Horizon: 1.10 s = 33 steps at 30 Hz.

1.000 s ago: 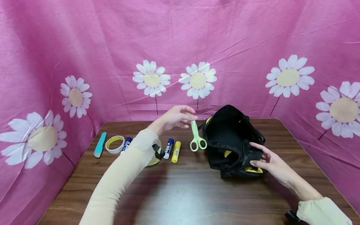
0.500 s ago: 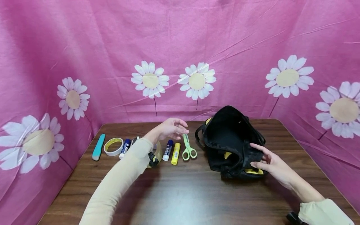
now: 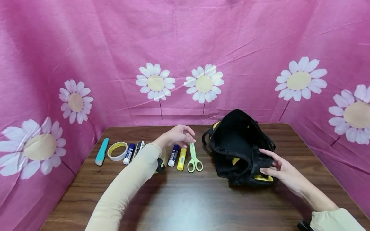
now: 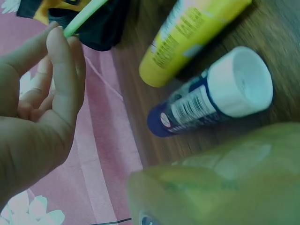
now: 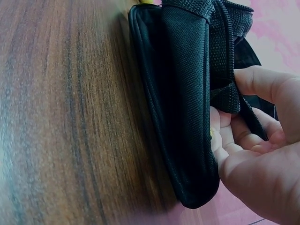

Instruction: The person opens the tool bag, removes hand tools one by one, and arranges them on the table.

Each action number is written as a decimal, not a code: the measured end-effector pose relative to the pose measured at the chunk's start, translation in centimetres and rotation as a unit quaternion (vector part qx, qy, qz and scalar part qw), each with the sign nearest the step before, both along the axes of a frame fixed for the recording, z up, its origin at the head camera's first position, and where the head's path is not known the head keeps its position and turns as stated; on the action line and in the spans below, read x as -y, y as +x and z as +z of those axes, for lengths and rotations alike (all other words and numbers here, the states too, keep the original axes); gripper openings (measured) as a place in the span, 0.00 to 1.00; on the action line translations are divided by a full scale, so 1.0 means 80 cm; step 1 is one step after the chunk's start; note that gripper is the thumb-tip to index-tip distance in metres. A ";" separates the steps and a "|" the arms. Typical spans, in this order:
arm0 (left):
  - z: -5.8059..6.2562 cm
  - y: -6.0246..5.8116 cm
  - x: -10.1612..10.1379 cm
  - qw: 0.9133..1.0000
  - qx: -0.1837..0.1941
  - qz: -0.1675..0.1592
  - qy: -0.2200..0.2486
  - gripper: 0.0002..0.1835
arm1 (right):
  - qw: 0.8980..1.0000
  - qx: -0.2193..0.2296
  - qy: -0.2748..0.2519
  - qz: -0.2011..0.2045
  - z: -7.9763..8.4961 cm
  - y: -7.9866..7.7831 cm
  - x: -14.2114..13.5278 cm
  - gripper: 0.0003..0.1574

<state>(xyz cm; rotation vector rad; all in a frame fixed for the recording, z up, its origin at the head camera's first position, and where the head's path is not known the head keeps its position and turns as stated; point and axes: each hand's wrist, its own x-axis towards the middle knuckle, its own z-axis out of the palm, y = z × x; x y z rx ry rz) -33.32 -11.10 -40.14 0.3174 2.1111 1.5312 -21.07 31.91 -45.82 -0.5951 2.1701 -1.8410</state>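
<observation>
A: Left hand (image 3: 177,135) first?
B: It hovers over the blade tip of the green scissors (image 3: 194,158). In the left wrist view the fingertips (image 4: 60,40) meet on the tip of the green blade (image 4: 84,18), so a light pinch with thumb and forefinger.

A: The scissors themselves?
B: Pale green plastic all over, two oval finger loops toward the person, blades closed and pointing to the far edge. They lie flat on the wooden table (image 3: 185,202), just right of the yellow glue stick (image 3: 181,158), left of the black bag (image 3: 240,147) and apart from it.

A: Right hand (image 3: 281,171)?
B: It grasps the near rim of the bag, with the thumb on top of the rim. The right wrist view shows the fingers (image 5: 243,133) curled around a black webbing edge (image 5: 225,93).

A: The bag?
B: Black woven fabric, mouth open, yellow lining showing, a strap loop on its left side.

A: What else is there?
B: A row left of the scissors: a blue-and-white glue stick (image 3: 173,155), a clear tape roll partly behind the sleeve, a dark cutter (image 3: 138,149), another blue stick (image 3: 128,153), a tape roll (image 3: 117,150), and a teal case (image 3: 102,151). Pink daisy cloth (image 3: 115,48) behind.
</observation>
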 end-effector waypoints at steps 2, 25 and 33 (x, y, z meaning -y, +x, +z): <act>-0.004 -0.001 -0.001 1.000 -0.014 0.000 -0.021 0.23 | 1.000 -0.001 0.000 -0.003 0.000 0.000 0.000 0.44; -0.027 -0.008 -0.014 0.989 -0.031 0.029 -0.140 0.14 | 1.000 0.004 0.019 -0.019 0.004 0.002 0.005 0.45; -0.038 -0.012 -0.019 0.987 -0.036 0.030 -0.154 0.11 | 1.000 0.010 0.018 -0.017 0.004 0.003 0.004 0.44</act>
